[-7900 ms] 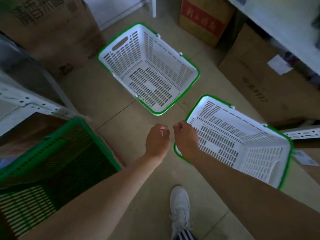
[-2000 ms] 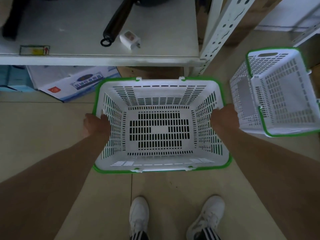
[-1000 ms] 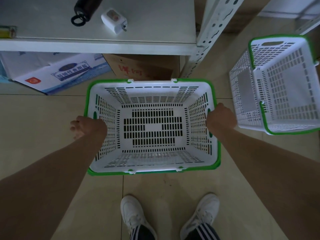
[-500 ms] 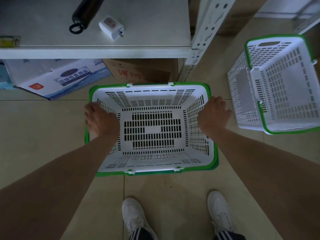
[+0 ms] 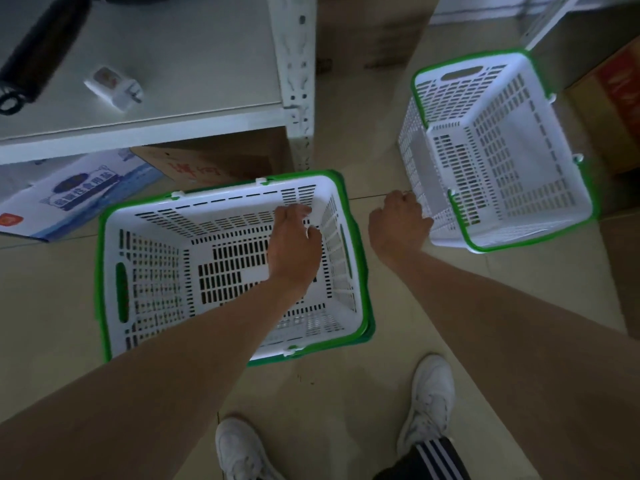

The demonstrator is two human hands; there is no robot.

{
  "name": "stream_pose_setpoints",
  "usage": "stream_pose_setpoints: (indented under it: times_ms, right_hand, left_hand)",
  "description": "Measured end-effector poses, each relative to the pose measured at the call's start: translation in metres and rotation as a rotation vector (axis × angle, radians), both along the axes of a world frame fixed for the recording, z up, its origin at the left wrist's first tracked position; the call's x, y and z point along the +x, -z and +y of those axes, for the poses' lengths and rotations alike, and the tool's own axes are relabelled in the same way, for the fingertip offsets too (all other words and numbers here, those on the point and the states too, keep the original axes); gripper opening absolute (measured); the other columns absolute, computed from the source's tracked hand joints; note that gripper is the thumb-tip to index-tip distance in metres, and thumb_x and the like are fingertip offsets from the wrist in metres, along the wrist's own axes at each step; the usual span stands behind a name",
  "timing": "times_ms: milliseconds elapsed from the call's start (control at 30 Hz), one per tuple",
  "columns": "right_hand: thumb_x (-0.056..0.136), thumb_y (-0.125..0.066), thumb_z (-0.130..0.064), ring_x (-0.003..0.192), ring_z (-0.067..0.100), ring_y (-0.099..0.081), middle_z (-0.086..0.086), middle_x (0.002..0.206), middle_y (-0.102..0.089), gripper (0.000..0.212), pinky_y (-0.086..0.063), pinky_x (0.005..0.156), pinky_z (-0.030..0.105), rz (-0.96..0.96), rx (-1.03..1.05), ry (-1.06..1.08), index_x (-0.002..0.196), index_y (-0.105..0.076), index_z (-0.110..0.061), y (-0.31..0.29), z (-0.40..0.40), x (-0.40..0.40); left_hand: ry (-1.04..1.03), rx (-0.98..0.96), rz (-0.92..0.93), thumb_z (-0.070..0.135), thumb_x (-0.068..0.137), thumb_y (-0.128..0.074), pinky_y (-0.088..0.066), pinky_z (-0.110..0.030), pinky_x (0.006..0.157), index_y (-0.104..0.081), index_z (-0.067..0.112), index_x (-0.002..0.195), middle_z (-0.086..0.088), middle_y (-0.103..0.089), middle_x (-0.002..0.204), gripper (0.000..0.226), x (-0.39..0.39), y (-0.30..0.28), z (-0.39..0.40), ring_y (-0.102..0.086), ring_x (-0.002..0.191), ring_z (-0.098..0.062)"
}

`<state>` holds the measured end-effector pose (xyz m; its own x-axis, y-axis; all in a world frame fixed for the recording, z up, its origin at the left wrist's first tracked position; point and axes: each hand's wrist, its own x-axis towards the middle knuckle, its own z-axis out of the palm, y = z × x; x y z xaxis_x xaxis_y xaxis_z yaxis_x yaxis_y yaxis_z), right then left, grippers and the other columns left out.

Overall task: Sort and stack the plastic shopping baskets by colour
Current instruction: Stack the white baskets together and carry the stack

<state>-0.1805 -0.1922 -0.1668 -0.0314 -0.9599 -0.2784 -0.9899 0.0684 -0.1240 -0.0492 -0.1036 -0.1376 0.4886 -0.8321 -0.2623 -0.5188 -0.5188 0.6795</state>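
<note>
A white basket with a green rim sits on the floor in front of me, nested in a green basket whose edge shows under its right and near sides. My left hand hovers inside it near the right wall, fingers loosely apart, holding nothing. A second white, green-rimmed basket stands tilted on the floor to the right. My right hand is at that basket's near left corner, fingers curled against the wall. Whether it grips the basket is hidden.
A white metal shelf with an upright post stands behind the near basket, bearing a black cylinder and a white plug. Boxes lie under it. A cardboard box flanks the right basket. My shoes are below.
Both hands have let go of the near basket's sides. My left hand moved right across its inside, my right hand moved right to the second basket. The view turned to the right.
</note>
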Motion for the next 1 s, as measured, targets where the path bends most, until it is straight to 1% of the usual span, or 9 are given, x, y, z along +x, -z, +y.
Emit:
stream_pose_setpoints:
  times_ms: [167, 267, 333, 433, 533, 667, 767, 900, 1000]
  right_hand:
    - [0.096, -0.041, -0.022, 0.121, 0.030, -0.052, 0.013, 0.131, -0.052, 0.033, -0.038, 0.102, 0.044, -0.056, 0.059, 0.201, 0.125, -0.053, -0.008, 0.000, -0.023, -0.054]
    - [0.097, -0.042, -0.023, 0.123, 0.029, -0.051, 0.013, 0.133, -0.051, 0.036, -0.038, 0.100, 0.042, -0.112, 0.097, 0.336, 0.128, -0.050, -0.007, -0.001, -0.033, -0.089]
    - [0.098, -0.042, -0.024, 0.126, 0.030, -0.049, 0.014, 0.136, -0.048, 0.038, -0.038, 0.101, 0.042, -0.147, 0.142, 0.418, 0.130, -0.048, -0.006, -0.001, -0.041, -0.115]
    - [0.096, -0.039, -0.022, 0.126, 0.036, -0.046, 0.018, 0.137, -0.046, 0.041, -0.040, 0.099, 0.043, -0.168, 0.231, 0.414, 0.130, -0.046, -0.001, -0.002, -0.054, -0.153]
    - [0.095, -0.039, -0.018, 0.126, 0.038, -0.043, 0.021, 0.137, -0.043, 0.041, -0.038, 0.101, 0.046, -0.221, 0.268, 0.492, 0.131, -0.042, 0.002, -0.005, -0.067, -0.182]
    - [0.096, -0.038, -0.020, 0.128, 0.037, -0.040, 0.022, 0.140, -0.041, 0.043, -0.034, 0.103, 0.045, -0.269, 0.297, 0.582, 0.134, -0.039, 0.002, -0.003, -0.086, -0.209]
    - [0.098, -0.038, -0.019, 0.129, 0.038, -0.040, 0.022, 0.141, -0.040, 0.043, -0.034, 0.104, 0.046, -0.296, 0.323, 0.610, 0.134, -0.039, 0.003, -0.004, -0.099, -0.224]
    - [0.100, -0.038, -0.024, 0.125, 0.034, -0.050, 0.019, 0.137, -0.049, 0.039, -0.041, 0.101, 0.041, -0.298, 0.286, 0.691, 0.132, -0.045, -0.001, -0.004, -0.114, -0.239]
    - [0.099, -0.040, -0.025, 0.121, 0.034, -0.054, 0.018, 0.133, -0.053, 0.038, -0.043, 0.098, 0.041, -0.331, 0.293, 0.717, 0.129, -0.048, -0.002, -0.005, -0.122, -0.250]
  left_hand:
    - [0.070, 0.025, -0.002, 0.007, 0.094, -0.051, -0.048, -0.035, 0.095, -0.056, 0.007, 0.125, -0.013, -0.051, 0.128, 0.032, -0.051, 0.003, -0.039, -0.061, 0.106, -0.027]
    - [0.077, 0.081, 0.029, 0.010, 0.094, -0.050, -0.048, -0.040, 0.095, -0.057, 0.008, 0.126, -0.016, -0.050, 0.129, 0.033, -0.083, 0.004, -0.065, -0.060, 0.106, -0.030]
    - [0.110, 0.096, 0.037, 0.011, 0.094, -0.050, -0.045, -0.036, 0.095, -0.056, 0.007, 0.126, -0.015, -0.050, 0.131, 0.033, -0.103, 0.005, -0.084, -0.060, 0.108, -0.031]
    - [0.182, 0.132, 0.012, 0.014, 0.096, -0.049, -0.035, -0.025, 0.095, -0.054, 0.007, 0.129, -0.014, -0.049, 0.135, 0.034, -0.131, 0.007, -0.112, -0.057, 0.113, -0.028]
    - [0.225, 0.139, 0.033, 0.016, 0.096, -0.049, -0.040, -0.030, 0.100, -0.054, 0.008, 0.128, -0.014, -0.048, 0.135, 0.034, -0.159, 0.007, -0.139, -0.058, 0.114, -0.028]
    - [0.298, 0.135, 0.025, 0.014, 0.094, -0.051, -0.040, -0.032, 0.100, -0.056, 0.003, 0.122, -0.018, -0.055, 0.127, 0.031, -0.193, 0.012, -0.168, -0.056, 0.116, -0.030]
    - [0.318, 0.158, 0.044, 0.019, 0.096, -0.050, -0.042, -0.034, 0.099, -0.054, 0.005, 0.126, -0.016, -0.052, 0.129, 0.033, -0.217, 0.014, -0.184, -0.056, 0.116, -0.029]
    - [0.354, 0.198, 0.037, 0.020, 0.098, -0.048, -0.043, -0.037, 0.102, -0.052, 0.005, 0.131, -0.017, -0.050, 0.133, 0.036, -0.243, 0.016, -0.202, -0.056, 0.118, -0.031]
    - [0.366, 0.261, 0.017, 0.022, 0.099, -0.045, -0.042, -0.036, 0.099, -0.049, 0.006, 0.133, -0.017, -0.049, 0.133, 0.038, -0.257, 0.016, -0.214, -0.055, 0.119, -0.031]
